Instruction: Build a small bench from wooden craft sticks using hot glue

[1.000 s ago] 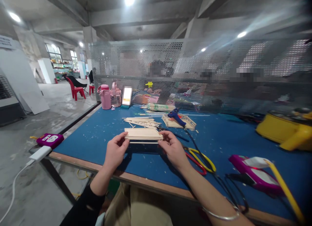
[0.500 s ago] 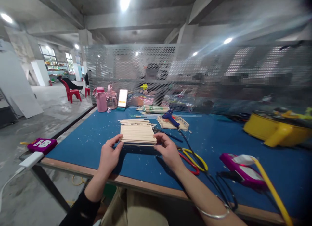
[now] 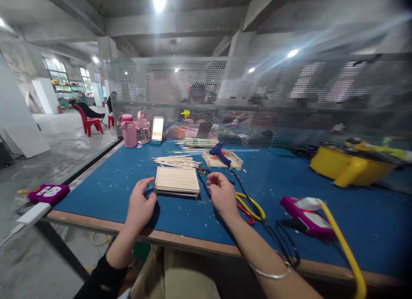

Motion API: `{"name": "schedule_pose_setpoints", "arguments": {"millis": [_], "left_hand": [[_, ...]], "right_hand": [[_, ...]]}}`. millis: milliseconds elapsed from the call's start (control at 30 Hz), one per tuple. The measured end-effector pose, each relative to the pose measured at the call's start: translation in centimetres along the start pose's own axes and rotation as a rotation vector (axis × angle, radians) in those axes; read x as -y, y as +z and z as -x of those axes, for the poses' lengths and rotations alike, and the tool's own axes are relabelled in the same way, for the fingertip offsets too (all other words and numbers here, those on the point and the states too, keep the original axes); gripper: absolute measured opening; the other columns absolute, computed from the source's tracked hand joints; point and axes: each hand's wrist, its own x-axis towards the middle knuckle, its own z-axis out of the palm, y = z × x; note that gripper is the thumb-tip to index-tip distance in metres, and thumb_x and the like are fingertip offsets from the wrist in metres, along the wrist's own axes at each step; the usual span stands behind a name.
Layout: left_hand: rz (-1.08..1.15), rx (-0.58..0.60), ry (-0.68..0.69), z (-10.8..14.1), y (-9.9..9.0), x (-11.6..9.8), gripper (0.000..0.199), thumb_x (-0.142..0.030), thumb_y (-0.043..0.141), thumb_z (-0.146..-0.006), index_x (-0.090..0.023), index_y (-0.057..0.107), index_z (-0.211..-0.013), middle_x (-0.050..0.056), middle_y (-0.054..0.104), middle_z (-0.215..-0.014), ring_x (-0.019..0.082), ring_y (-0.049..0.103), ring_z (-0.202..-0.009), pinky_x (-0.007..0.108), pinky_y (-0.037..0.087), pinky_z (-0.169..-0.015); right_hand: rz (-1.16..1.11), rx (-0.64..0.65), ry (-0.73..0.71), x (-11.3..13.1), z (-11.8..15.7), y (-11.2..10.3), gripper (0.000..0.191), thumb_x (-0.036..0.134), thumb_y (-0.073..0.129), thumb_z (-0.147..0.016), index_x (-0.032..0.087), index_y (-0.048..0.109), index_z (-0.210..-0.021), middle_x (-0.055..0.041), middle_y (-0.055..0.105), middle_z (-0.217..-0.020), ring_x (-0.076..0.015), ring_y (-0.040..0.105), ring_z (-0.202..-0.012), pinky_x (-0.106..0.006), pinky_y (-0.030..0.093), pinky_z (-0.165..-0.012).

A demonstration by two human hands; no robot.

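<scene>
A flat box-like piece made of pale wooden sticks (image 3: 177, 181) rests on the blue tabletop between my hands. My left hand (image 3: 141, 204) is at its left edge, fingers apart and holding nothing; whether a fingertip touches the piece I cannot tell. To the right, apart from it, my right hand (image 3: 222, 193) hovers with curled, loosely parted fingers and nothing visible in them. Loose wooden sticks (image 3: 177, 162) lie just behind the piece. A blue glue gun (image 3: 220, 154) leans on a second stick frame (image 3: 236, 160) farther back.
Pliers with red and yellow handles (image 3: 254, 206) and black cables lie right of my right hand. A purple power strip (image 3: 309, 217) and a yellow pot (image 3: 350, 166) stand farther right. Pink jug (image 3: 129, 133) and phone (image 3: 157, 129) are at the back, before a perforated screen (image 3: 174, 84).
Both hands have let go of the stick piece, which has come down onto the tabletop. The right hand has drawn away to its right. The camera view has shifted slightly.
</scene>
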Motion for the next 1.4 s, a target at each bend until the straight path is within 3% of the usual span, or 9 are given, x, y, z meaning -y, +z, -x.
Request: {"name": "schedule_pose_setpoints", "arguments": {"millis": [200, 300, 433, 600, 800, 1000, 1167, 1400], "left_hand": [[-0.061, 0.070, 0.011, -0.2, 0.6, 0.1, 0.034, -0.019, 0.049, -0.073, -0.016, 0.061, -0.105, 0.013, 0.054, -0.119, 0.024, 0.049, -0.111, 0.040, 0.037, -0.095], [0.011, 0.093, -0.042, -0.4, 0.9, 0.0, 0.029, -0.024, 0.049, -0.075, -0.015, 0.064, -0.098, 0.011, 0.064, -0.103, 0.022, 0.058, -0.097, 0.037, 0.042, -0.089], [0.091, 0.065, -0.077, -0.3, 0.7, -0.1, 0.025, -0.030, 0.052, -0.074, -0.017, 0.066, -0.089, 0.009, 0.068, -0.093, 0.021, 0.062, -0.086, 0.034, 0.046, -0.082], [0.172, -0.024, -0.120, -0.3, 0.2, -0.5, 0.042, -0.036, 0.052, -0.074, -0.015, 0.058, -0.110, 0.009, 0.068, -0.091, 0.021, 0.063, -0.081, 0.032, 0.048, -0.075], [0.236, -0.007, -0.129, -0.3, 0.3, -1.4, 0.042, -0.041, 0.051, -0.075, -0.014, 0.060, -0.106, 0.010, 0.066, -0.100, 0.020, 0.062, -0.086, 0.029, 0.047, -0.076], [0.255, 0.009, -0.147, -0.2, 0.3, -1.4, 0.049, -0.043, 0.052, -0.074, -0.013, 0.056, -0.113, 0.010, 0.063, -0.108, 0.020, 0.061, -0.089, 0.028, 0.047, -0.079], [0.268, 0.045, -0.158, -0.1, 0.3, -1.4, 0.050, -0.044, 0.053, -0.073, -0.013, 0.056, -0.112, 0.009, 0.067, -0.098, 0.019, 0.062, -0.082, 0.028, 0.048, -0.075], [0.305, 0.026, -0.150, -0.1, 0.5, -1.2, 0.049, -0.043, 0.056, -0.071, -0.013, 0.058, -0.111, 0.010, 0.066, -0.101, 0.020, 0.062, -0.086, 0.030, 0.047, -0.078]], "right_hand": [[-0.035, 0.061, 0.065, -0.1, 0.1, -0.1, 0.011, 0.019, 0.039, -0.059, 0.020, 0.051, -0.059, 0.0023, 0.047, -0.052, -0.0120, 0.042, -0.048, -0.024, 0.031, -0.046], [-0.022, 0.085, 0.102, -0.2, 0.1, 0.1, 0.009, 0.020, 0.041, -0.059, 0.020, 0.050, -0.061, 0.0036, 0.046, -0.051, -0.0113, 0.041, -0.046, -0.023, 0.030, -0.044], [-0.054, 0.254, 0.129, 0.4, 0.5, 0.3, 0.011, 0.020, 0.046, -0.060, 0.020, 0.051, -0.069, 0.0053, 0.046, -0.053, -0.0103, 0.040, -0.046, -0.022, 0.030, -0.044], [-0.070, 0.384, 0.047, 1.3, 1.2, 0.2, 0.019, 0.020, 0.049, -0.062, 0.019, 0.054, -0.081, 0.0029, 0.051, -0.065, -0.0098, 0.043, -0.052, -0.022, 0.033, -0.047], [-0.059, 0.329, 0.045, 1.4, 1.1, 0.3, 0.026, 0.016, 0.056, -0.055, 0.018, 0.057, -0.081, 0.0041, 0.050, -0.062, -0.0079, 0.039, -0.051, -0.023, 0.032, -0.050], [-0.277, 0.324, 0.226, 1.6, 0.8, 0.4, 0.037, 0.021, 0.063, -0.053, 0.019, 0.051, -0.088, 0.0042, 0.058, -0.059, -0.0095, 0.047, -0.051, -0.022, 0.032, -0.050], [-0.350, 0.316, 0.358, 1.9, 0.8, 0.2, 0.038, 0.017, 0.066, -0.048, 0.019, 0.051, -0.083, 0.0041, 0.060, -0.059, -0.0081, 0.047, -0.049, -0.019, 0.025, -0.043], [-0.481, 0.351, 0.454, 1.6, 0.7, 0.2, 0.041, 0.015, 0.067, -0.048, 0.019, 0.048, -0.084, 0.0060, 0.057, -0.058, -0.0049, 0.041, -0.042, -0.017, 0.013, -0.038]]}}
